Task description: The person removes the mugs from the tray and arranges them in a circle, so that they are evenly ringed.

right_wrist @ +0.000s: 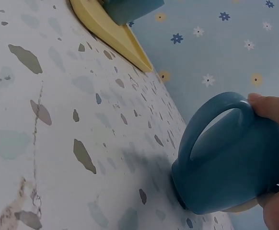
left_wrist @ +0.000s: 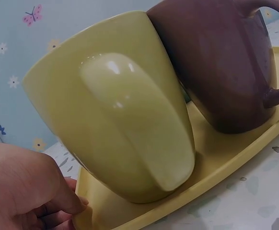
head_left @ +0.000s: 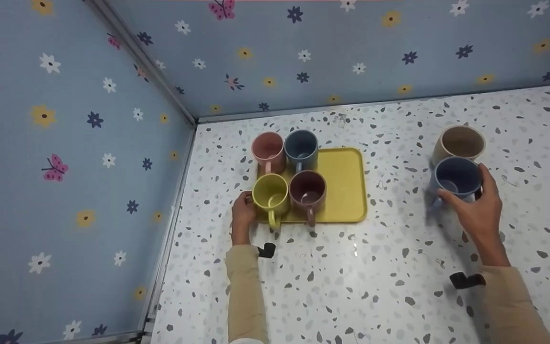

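The right hand (head_left: 482,210) grips the blue mug (head_left: 455,179), with the thumb on one side and fingers on the other. This mug is off the yellow tray (head_left: 346,186), way out at 3 o'clock from it. A beige mug (head_left: 459,142) is just by it at 12 o'clock. The blue mug's handle (right_wrist: 196,125) points to about 7 o'clock.

The left hand (head_left: 243,212) pinches the tray's edge at 8 o'clock. Four mugs make a tight bunch on the tray: pink mug (head_left: 269,150) at 11 o'clock, gray-blue mug (head_left: 301,147) at 1, purple mug (head_left: 308,191) at 5, yellow mug (head_left: 271,193) at 7.

I think the step now is handling the blue mug while the tray is kept steady. It's hard to see if the mug's bottom touches the table (head_left: 375,286).

The next move seems to need a tight hold and care not to bump the beige mug. If the blue mug goes to the tray, the best spot looks like 3 o'clock, beside the bunch.
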Available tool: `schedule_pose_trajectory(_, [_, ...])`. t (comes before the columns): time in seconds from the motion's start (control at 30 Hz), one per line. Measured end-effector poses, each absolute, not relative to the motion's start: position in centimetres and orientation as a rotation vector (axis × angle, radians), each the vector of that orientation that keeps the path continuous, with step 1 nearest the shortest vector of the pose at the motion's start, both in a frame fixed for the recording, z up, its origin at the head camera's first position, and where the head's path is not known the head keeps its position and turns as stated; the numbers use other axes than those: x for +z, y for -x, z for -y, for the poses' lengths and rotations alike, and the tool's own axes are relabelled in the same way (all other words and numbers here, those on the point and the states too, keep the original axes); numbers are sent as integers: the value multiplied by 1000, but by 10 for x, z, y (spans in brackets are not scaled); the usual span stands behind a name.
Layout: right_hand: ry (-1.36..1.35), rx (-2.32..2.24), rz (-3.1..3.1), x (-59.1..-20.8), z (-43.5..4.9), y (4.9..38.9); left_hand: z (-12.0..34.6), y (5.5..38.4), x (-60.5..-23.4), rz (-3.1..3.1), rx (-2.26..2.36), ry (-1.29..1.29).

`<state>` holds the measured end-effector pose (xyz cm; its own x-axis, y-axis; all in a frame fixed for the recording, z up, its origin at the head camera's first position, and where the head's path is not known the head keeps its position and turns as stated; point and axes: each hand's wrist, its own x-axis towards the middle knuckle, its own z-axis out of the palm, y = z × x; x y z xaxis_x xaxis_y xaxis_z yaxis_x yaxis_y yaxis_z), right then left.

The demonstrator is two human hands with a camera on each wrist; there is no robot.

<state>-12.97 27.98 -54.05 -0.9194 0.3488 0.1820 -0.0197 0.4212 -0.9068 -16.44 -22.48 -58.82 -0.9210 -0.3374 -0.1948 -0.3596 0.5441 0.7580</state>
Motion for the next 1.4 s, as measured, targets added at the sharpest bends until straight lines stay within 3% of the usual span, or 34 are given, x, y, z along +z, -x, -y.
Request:
schedule_pose_trajectory(0.7, [318,1499,2503,-551,-309,129,225,166,-588,-2694,1360,636])
schedule_pose_trajectory(1.4, [109,1403,2835,-532,-345,135,227,165,-590,-2708,1355,624])
